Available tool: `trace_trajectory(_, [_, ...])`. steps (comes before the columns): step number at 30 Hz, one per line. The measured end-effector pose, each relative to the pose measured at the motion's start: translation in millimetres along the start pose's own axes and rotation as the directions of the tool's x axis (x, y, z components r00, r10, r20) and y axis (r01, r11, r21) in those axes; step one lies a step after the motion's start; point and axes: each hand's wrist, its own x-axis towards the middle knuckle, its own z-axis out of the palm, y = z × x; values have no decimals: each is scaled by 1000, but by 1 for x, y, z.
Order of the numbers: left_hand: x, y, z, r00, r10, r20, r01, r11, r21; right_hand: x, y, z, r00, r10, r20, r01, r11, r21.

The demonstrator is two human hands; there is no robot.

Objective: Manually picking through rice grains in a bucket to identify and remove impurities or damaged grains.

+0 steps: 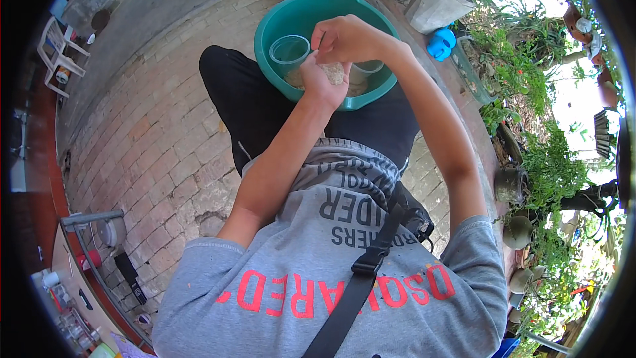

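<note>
My left hand (319, 85) is palm up and cupped over the near side of a green basin (266, 20). It holds a small heap of pale, rice-like grains (336, 73). Just above that palm, my right hand (348, 34) has its fingertips pinched together; whatever is between them is too small to make out. A clear plastic tub (289, 59) stands inside the basin on the left. A second clear tub (368, 67) is partly hidden behind my hands on the right. More pale grains (293, 79) lie low in the basin.
The basin rests by my knees, over brick paving (159, 152). A grey bucket (437, 3) and a blue plastic container (441, 44) stand to its right, beside plants. A white chair (58, 53) is at far left; a metal-framed table (76, 272) is at lower left.
</note>
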Motion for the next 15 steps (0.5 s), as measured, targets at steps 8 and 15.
trace_trajectory(8, [5, 0, -7, 1000, -22, -8, 22, 1000, -19, 3, -11, 8, 1000, 8, -12, -10, 985, -175])
trace_trajectory(15, [3, 1, -2, 999, -15, 30, 15, 1000, -8, -1, -5, 0, 999, 27, -37, -29, 997, -68])
